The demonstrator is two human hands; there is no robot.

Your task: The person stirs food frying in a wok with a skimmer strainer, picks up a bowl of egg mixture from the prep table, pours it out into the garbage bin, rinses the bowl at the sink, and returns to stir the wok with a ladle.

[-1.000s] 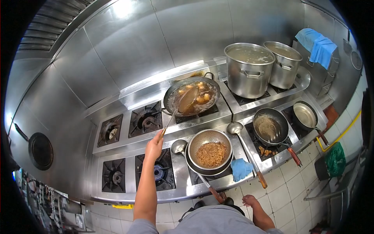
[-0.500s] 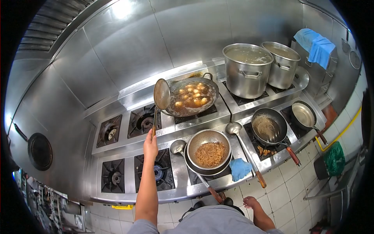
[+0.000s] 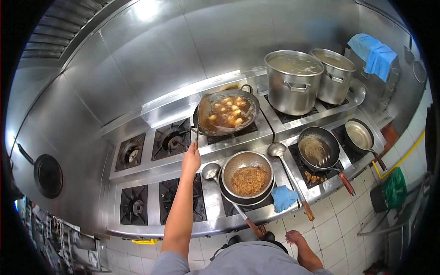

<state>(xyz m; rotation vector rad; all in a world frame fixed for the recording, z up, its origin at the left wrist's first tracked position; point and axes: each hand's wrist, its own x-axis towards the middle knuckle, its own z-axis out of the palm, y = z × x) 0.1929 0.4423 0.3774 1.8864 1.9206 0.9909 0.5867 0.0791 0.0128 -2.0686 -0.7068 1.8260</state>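
Skimmer (image 3: 205, 111) has moved rightward, back over the wok (image 3: 253, 104).

Skimmer handle (image 3: 197, 139) partly hidden in left hand (image 3: 191, 160), burner (image 3: 199, 206) partly behind forearm (image 3: 180, 213), torso (image 3: 247, 261) cropped

No text, label, brand, number or sign can be read.
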